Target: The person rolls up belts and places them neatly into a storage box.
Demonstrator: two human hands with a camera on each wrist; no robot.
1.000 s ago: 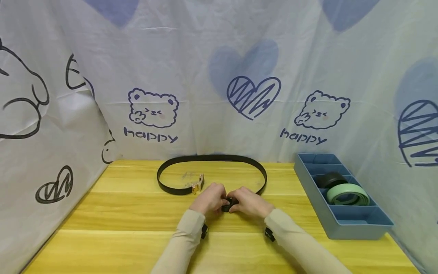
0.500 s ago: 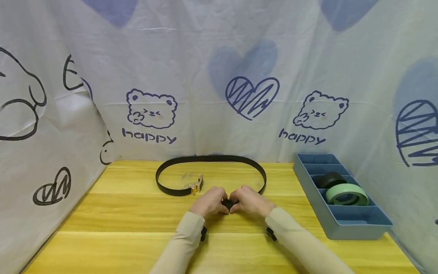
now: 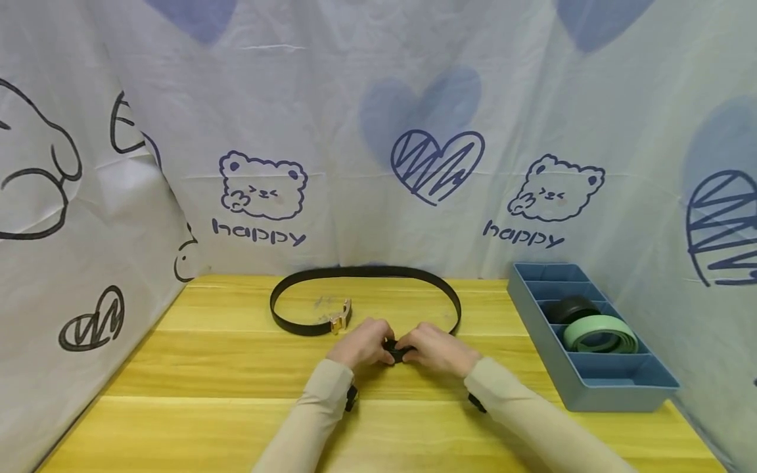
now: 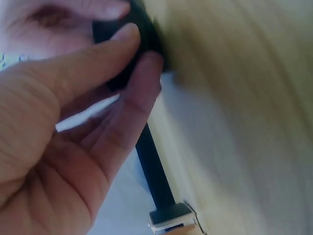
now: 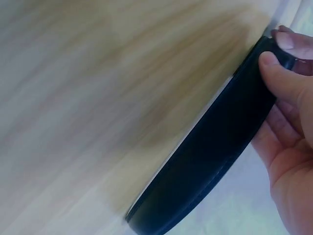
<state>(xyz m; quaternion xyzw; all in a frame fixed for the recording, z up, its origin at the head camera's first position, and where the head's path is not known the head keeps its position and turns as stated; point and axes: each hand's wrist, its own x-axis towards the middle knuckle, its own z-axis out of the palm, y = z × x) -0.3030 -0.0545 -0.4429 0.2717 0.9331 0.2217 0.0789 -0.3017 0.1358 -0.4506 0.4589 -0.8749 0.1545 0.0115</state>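
A black belt (image 3: 367, 271) stands on edge in a wide loop on the wooden table, its gold buckle (image 3: 338, 323) at the left front. Its other end is coiled into a small tight roll (image 3: 395, 353) between both hands. My left hand (image 3: 362, 343) pinches the roll from the left, thumb and fingers on it in the left wrist view. From the right, my right hand (image 3: 440, 349) pinches the roll too. The right wrist view shows the belt's strap (image 5: 210, 142) running away from that thumb. The fingers partly hide the roll.
At the right stands a blue divided box (image 3: 615, 399). A black coil (image 3: 570, 309) and a light green coiled belt (image 3: 600, 325) lie in its compartments. A white printed curtain (image 3: 355, 217) hangs behind the table and along its sides.
Both hands stay at the roll while the fingers shift their grip and the roll turns slightly. My right wrist has moved a little to the right. The buckle has barely moved.
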